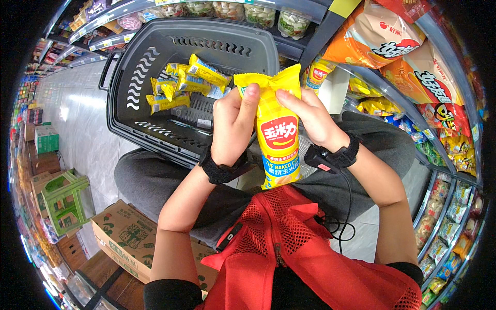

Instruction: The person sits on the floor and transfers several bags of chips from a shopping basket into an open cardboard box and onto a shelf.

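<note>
A yellow snack bag of baked corn (279, 155) hangs upright in front of me, its top seal spread wide. My left hand (236, 120) grips its upper left side and my right hand (312, 114) its upper right side, both thumbs on the front. Behind my left hand stands a dark grey plastic shopping basket (162, 133), in which several smaller yellow packets (193, 81) lie in a loose heap. Another yellow bag (319, 73) of like design stands on the shelf beyond my right hand. My fingers behind the held bag are hidden.
Shelves with large orange snack bags (387, 35) rise at the right. Clear tubs (294, 23) line the shelf beyond the basket. Cardboard boxes (128, 236) lie at the lower left, near a green plastic stool (66, 201). A black cable (348, 209) hangs from the right wrist device.
</note>
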### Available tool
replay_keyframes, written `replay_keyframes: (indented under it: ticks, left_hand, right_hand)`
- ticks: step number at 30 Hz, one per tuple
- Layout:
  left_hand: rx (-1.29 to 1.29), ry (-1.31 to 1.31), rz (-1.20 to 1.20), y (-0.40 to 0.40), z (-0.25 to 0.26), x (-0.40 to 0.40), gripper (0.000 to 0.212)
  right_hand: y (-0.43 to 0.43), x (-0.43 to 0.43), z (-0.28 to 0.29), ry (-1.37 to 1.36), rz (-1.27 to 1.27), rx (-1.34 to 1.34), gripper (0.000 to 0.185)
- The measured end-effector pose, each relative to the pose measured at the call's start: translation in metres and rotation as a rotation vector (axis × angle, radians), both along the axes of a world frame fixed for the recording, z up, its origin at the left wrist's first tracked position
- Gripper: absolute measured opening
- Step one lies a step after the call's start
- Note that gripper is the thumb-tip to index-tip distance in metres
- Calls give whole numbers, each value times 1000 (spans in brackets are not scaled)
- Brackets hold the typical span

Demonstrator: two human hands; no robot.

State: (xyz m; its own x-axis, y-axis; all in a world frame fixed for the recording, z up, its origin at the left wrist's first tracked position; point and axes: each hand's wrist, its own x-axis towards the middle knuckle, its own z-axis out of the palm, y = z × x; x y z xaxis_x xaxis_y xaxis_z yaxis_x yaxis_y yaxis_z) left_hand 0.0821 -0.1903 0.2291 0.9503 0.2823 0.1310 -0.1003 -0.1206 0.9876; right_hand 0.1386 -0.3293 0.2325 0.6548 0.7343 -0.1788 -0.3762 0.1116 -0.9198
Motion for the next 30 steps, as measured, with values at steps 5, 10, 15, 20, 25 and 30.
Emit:
replay_keyframes:
  ticks: [5, 10, 15, 20, 25, 30]
  left_hand:
    - [37, 42, 2, 4, -4, -1, 37]
    - [40, -16, 26, -2, 4, 0, 35]
    - [57, 14, -3, -4, 15, -2, 35]
    - [55, 27, -32, 1, 15, -4, 35]
    - [-116, 2, -35, -2, 14, -4, 35]
    - [-133, -17, -69, 0, 19, -3, 39]
  right_hand:
    - [1, 0, 0, -6, 21, 1, 32]
    - [1, -1, -1, -34, 9, -3, 32]
    - [1, -1, -1, -47, 6, 14, 34]
    - [1, -2, 1, -36, 10, 7, 34]
    - [1, -3, 1, -72, 31, -20, 34]
    - [-3, 1, -3, -64, -88, 53, 37]
